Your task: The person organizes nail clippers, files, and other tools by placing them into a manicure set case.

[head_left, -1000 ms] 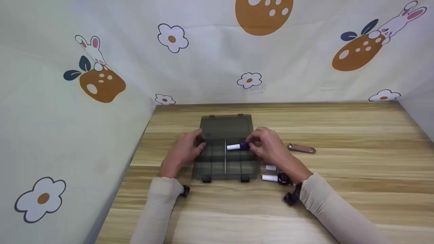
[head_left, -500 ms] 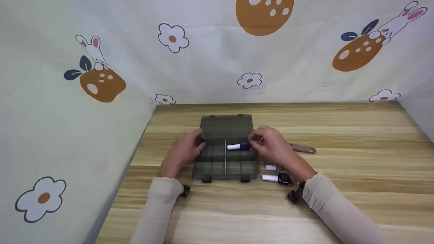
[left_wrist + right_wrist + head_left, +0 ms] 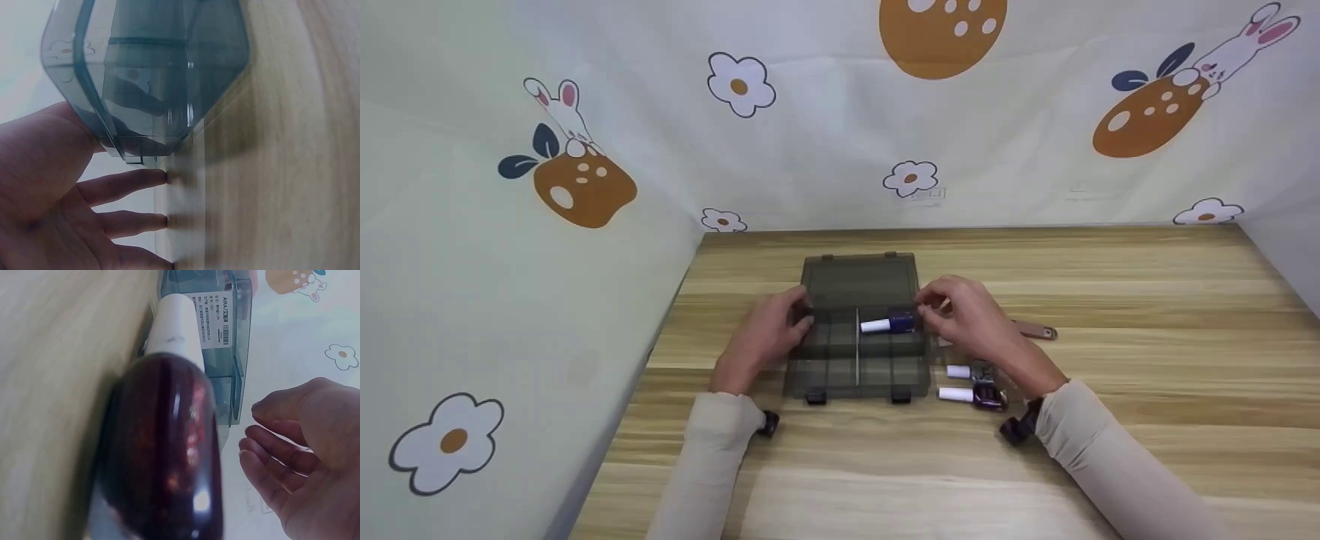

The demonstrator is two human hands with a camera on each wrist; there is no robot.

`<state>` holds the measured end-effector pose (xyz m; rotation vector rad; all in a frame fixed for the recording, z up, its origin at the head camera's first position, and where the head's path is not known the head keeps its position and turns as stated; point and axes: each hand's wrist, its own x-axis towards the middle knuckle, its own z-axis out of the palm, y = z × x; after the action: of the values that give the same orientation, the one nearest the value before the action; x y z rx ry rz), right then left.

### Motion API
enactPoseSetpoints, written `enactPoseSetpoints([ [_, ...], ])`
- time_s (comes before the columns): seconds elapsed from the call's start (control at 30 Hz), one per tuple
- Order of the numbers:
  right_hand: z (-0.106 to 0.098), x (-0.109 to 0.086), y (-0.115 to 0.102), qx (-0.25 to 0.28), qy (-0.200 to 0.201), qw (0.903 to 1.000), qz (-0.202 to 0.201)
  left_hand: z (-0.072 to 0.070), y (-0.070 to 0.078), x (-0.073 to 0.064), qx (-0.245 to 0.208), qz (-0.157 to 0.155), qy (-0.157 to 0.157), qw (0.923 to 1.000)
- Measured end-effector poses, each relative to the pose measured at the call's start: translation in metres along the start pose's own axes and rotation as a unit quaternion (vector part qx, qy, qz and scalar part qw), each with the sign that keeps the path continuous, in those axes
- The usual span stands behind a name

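An open, smoky see-through compartment box [image 3: 840, 377] lies on the table, its lid [image 3: 859, 281] folded back. In its upper right compartment is a dark blue nail polish bottle [image 3: 901, 323], white cap to the left. My right hand [image 3: 975, 319] hovers at the box's right edge, fingers loosely bent; the right wrist view shows nothing between them. At the box's left side rests my left hand [image 3: 765, 330]. In the left wrist view, several of its extended fingers [image 3: 126, 224] reach down to the table beside the box wall [image 3: 169, 67], and its thumb passes behind the wall.
Right of the box lie two more white-capped nail polish bottles, a greyish one [image 3: 982, 372] and a dark red one [image 3: 988, 396], which looms large in the right wrist view. A pinkish nail clipper [image 3: 1038, 330] lies beyond, partly hidden by the right hand.
My right hand has let go of the dark blue nail polish bottle and moved slightly right, away from it. The bottle stays in its compartment. My left hand has kept its place.
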<state>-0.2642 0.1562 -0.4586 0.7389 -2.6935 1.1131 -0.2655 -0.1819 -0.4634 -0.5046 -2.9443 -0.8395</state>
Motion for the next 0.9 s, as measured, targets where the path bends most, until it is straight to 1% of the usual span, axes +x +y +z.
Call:
enactPoseSetpoints([
  [0.13,-0.003,-0.001,0.003,0.006,0.007,1.0,-0.003,0.0,0.002,0.0,-0.005,-0.009,-0.004,0.9999],
  [0.33,-0.006,-0.004,0.007,0.001,0.002,1.0,-0.005,0.001,0.001,0.0,-0.003,-0.008,-0.001,1.0],
  [0.53,-0.008,-0.008,0.012,0.003,-0.027,0.9995,-0.015,0.002,-0.002,0.0,0.006,-0.002,0.004,1.0],
  [0.63,-0.011,-0.011,0.015,0.006,-0.043,0.9988,-0.024,0.002,-0.001,0.0,0.009,-0.001,0.006,0.9999],
  [0.83,-0.018,-0.016,0.02,0.017,-0.081,0.9963,-0.025,0.002,0.0,0.0,0.008,-0.005,0.006,0.9999],
  [0.9,-0.02,-0.017,0.021,0.018,-0.091,0.9955,-0.02,0.003,0.0,0.001,0.009,-0.001,0.007,0.9999],
])
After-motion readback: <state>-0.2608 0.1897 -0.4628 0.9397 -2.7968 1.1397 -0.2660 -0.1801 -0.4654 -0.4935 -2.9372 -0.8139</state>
